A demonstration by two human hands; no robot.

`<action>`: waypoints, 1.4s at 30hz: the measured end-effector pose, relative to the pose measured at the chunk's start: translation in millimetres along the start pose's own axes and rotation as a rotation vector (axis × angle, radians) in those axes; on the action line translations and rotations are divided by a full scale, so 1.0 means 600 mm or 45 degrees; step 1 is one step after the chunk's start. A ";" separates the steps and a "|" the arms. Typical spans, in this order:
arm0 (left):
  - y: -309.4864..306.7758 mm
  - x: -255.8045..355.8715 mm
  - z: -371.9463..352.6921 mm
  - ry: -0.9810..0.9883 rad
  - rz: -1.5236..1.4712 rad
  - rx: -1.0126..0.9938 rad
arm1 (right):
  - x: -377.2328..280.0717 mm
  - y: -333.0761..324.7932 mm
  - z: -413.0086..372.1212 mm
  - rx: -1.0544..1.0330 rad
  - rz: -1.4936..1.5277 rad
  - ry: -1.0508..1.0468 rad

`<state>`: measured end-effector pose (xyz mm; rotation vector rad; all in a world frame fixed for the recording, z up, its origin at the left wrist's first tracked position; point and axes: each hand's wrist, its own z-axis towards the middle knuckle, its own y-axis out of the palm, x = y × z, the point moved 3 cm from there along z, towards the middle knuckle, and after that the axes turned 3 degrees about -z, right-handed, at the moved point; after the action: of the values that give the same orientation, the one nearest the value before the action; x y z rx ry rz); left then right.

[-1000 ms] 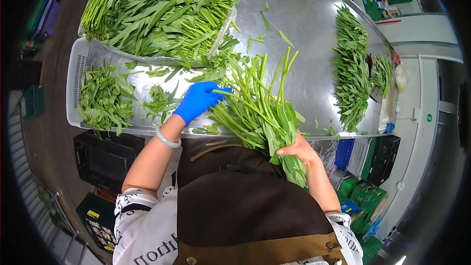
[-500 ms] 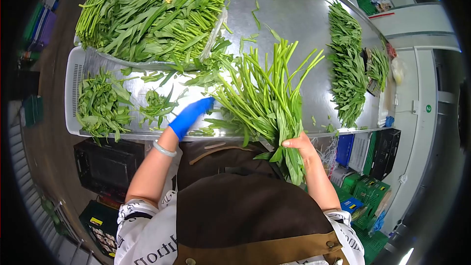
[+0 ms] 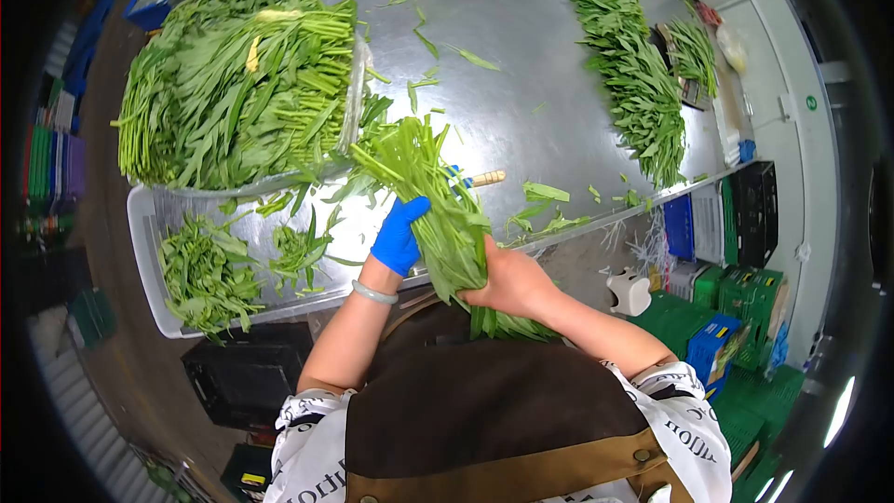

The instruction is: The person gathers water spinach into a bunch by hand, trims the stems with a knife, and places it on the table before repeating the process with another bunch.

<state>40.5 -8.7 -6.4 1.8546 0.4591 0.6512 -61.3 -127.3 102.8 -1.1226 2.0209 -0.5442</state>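
Note:
My left hand [image 3: 400, 235], in a blue glove, is wrapped round the stem part of a bunch of leafy greens [image 3: 433, 200]. Blue fingertips show on the far side of the stems. Bare, my right hand [image 3: 512, 281] grips the same bunch lower down, at its leafy end near my apron. The cut stems point up and left, over the table's near part. Just right of the blue fingertips, a wooden handle [image 3: 488, 178] sticks out from behind the bunch; its other end is hidden.
A big pile of greens [image 3: 242, 84] fills a plastic-lined container at the left. Loose leaves [image 3: 209, 270] lie in a white tray [image 3: 149, 251] below it. A row of bunches [image 3: 629, 65] lies along the right of the metal table [image 3: 503, 112]. Green crates [image 3: 745, 298] stand on the floor right.
My left hand has come over to the bunch and closed round its stems, which are now gathered tighter. The bunch has moved left. The wooden handle has come into view. The camera view has turned.

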 end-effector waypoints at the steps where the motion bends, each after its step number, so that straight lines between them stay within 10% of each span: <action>1: 0.011 0.002 0.005 0.029 0.035 -0.023 | 0.000 -0.003 -0.002 0.010 0.021 0.005; 9: 0.023 0.035 0.019 0.015 0.166 0.133 | 0.025 0.003 -0.001 0.076 0.869 -0.165; 15: 0.014 0.044 0.030 -0.013 0.264 0.337 | 0.002 -0.085 -0.036 1.077 -0.246 -0.489; 21: 0.029 0.018 0.048 -0.075 0.470 0.228 | -0.035 -0.063 0.044 0.961 -0.225 -0.837; 27: 0.033 0.028 0.051 -0.111 0.178 0.162 | 0.026 -0.099 0.047 1.172 0.794 -0.380; 31: 0.067 0.022 0.060 -0.013 0.328 0.083 | 0.035 -0.073 0.072 1.028 0.375 -0.618; 38: 0.121 0.053 0.073 0.044 1.260 0.080 | 0.051 -0.078 0.074 1.005 0.140 -0.823; 42: 0.227 0.075 0.069 0.614 2.117 -0.547 | 0.134 -0.109 0.061 0.691 1.263 -0.476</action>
<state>102.8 -60.7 118.8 1.2872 -1.0459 2.0710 -24.9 -230.5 90.4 0.1449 1.6700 -0.2844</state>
